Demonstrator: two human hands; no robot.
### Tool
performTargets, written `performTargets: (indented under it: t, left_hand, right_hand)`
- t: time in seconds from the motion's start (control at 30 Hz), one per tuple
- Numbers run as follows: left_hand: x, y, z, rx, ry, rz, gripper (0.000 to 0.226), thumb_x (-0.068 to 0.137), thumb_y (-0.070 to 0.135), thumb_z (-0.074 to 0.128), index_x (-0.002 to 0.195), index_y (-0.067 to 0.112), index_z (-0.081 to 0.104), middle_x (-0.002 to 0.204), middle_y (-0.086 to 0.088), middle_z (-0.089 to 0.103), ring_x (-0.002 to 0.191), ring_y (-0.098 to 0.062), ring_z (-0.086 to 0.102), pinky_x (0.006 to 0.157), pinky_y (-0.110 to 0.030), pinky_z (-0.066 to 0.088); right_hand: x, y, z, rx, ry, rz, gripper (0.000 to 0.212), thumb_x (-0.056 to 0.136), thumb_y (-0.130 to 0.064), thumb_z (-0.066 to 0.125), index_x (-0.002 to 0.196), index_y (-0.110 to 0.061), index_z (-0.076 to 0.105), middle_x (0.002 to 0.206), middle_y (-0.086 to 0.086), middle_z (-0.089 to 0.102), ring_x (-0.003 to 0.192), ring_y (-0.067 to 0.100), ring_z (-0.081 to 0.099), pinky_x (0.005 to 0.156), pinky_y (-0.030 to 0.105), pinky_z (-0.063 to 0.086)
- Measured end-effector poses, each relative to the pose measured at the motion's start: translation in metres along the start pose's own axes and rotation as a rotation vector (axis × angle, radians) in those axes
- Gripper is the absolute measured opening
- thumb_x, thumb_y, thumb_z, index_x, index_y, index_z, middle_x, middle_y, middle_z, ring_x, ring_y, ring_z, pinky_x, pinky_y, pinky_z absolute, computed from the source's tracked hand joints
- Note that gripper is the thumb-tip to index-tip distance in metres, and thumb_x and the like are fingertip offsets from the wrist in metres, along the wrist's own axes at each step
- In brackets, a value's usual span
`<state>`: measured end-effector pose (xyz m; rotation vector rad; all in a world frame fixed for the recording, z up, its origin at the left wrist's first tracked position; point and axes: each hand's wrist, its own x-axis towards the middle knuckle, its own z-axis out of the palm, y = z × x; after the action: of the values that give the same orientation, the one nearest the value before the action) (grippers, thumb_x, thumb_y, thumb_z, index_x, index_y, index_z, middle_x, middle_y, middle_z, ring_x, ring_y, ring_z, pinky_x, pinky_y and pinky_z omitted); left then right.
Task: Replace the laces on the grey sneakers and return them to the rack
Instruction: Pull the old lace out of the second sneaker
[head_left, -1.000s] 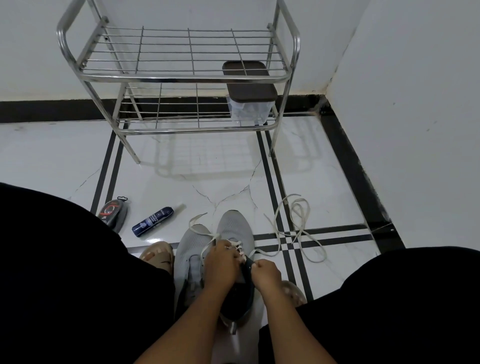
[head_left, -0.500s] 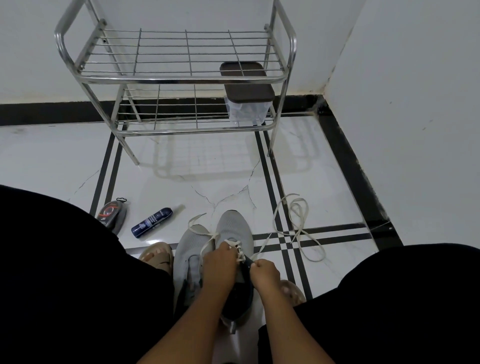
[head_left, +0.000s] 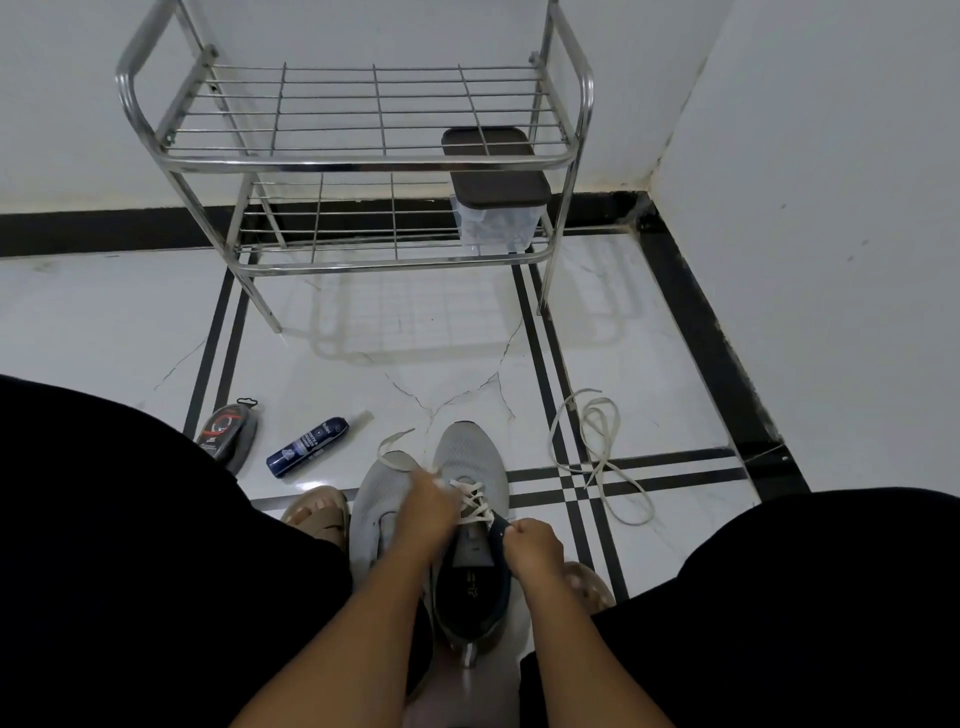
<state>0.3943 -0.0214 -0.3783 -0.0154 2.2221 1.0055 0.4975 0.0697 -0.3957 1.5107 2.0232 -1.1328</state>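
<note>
Two grey sneakers stand side by side on the floor between my knees. The right sneaker (head_left: 470, 457) carries a cream lace (head_left: 470, 500) crossed through its eyelets. My left hand (head_left: 428, 512) grips the lace at the sneaker's left side, and a loose lace end (head_left: 392, 441) trails over the left sneaker (head_left: 382, 499). My right hand (head_left: 535, 545) pinches the dark collar edge of the right sneaker. A second cream lace (head_left: 602, 457) lies loose on the floor to the right. The metal rack (head_left: 363, 161) stands against the far wall.
A brown-lidded clear box (head_left: 496, 192) sits on the rack's lower shelf at the right. A dark blue spray can (head_left: 306, 446) and a shoe-polish sponge (head_left: 226, 428) lie on the floor at the left. My sandalled feet (head_left: 317, 514) flank the sneakers. A wall closes the right side.
My left hand has shifted left off the lacing, uncovering the crossed lace. My right hand has moved slightly back to the collar edge.
</note>
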Motion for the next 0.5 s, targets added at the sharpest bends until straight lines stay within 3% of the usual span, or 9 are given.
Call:
performTargets:
  t: [0.07,0.13,0.2,0.3,0.5]
  left_hand:
    - [-0.009,-0.008,0.017,0.442,-0.137,0.224,0.039,0.093,0.022,0.050,0.124,0.007,0.033,0.105,-0.013,0.061,0.094,-0.030,0.060,0.074,-0.034,0.043]
    - [-0.017,-0.010,0.024,0.649,-0.167,0.333,0.045,0.096,0.020,0.044,0.135,0.009,0.025,0.107,-0.012,0.064,0.088,-0.027,0.061,0.071,-0.033,0.040]
    - [-0.018,-0.011,0.026,0.760,-0.110,0.392,0.040,0.098,0.018,0.042,0.135,0.010,0.032,0.114,-0.012,0.061,0.094,-0.026,0.062,0.072,-0.031,0.041]
    - [-0.019,-0.009,0.022,0.767,-0.048,0.392,0.030,0.099,0.021,0.042,0.128,0.015,0.045,0.125,-0.007,0.050,0.104,-0.022,0.058,0.079,-0.029,0.044]
    - [-0.023,-0.014,0.020,0.619,0.038,0.378,0.023,0.095,0.016,0.047,0.116,0.017,0.055,0.119,-0.004,0.050,0.097,-0.020,0.058,0.075,-0.027,0.044]
  right_hand:
    - [-0.001,-0.001,0.000,-0.002,0.005,-0.003,0.029,0.094,-0.021,0.041,0.100,-0.012,0.069,0.111,0.010,0.067,0.105,0.029,0.060,0.077,0.026,0.041]
    - [-0.001,-0.002,-0.001,-0.006,0.009,-0.002,0.031,0.095,-0.021,0.041,0.105,-0.010,0.068,0.112,0.010,0.067,0.106,0.029,0.060,0.078,0.026,0.041]
    - [-0.002,-0.001,-0.002,-0.012,0.011,0.001,0.032,0.095,-0.021,0.041,0.107,-0.011,0.068,0.114,0.010,0.067,0.107,0.028,0.060,0.077,0.025,0.040]
    - [-0.002,-0.001,-0.001,-0.007,0.010,-0.007,0.032,0.096,-0.021,0.041,0.109,-0.011,0.068,0.115,0.010,0.066,0.108,0.028,0.060,0.077,0.024,0.038]
    - [-0.005,-0.003,-0.001,-0.001,0.005,-0.013,0.030,0.097,-0.022,0.042,0.108,-0.012,0.068,0.114,0.010,0.067,0.107,0.027,0.060,0.080,0.024,0.041]
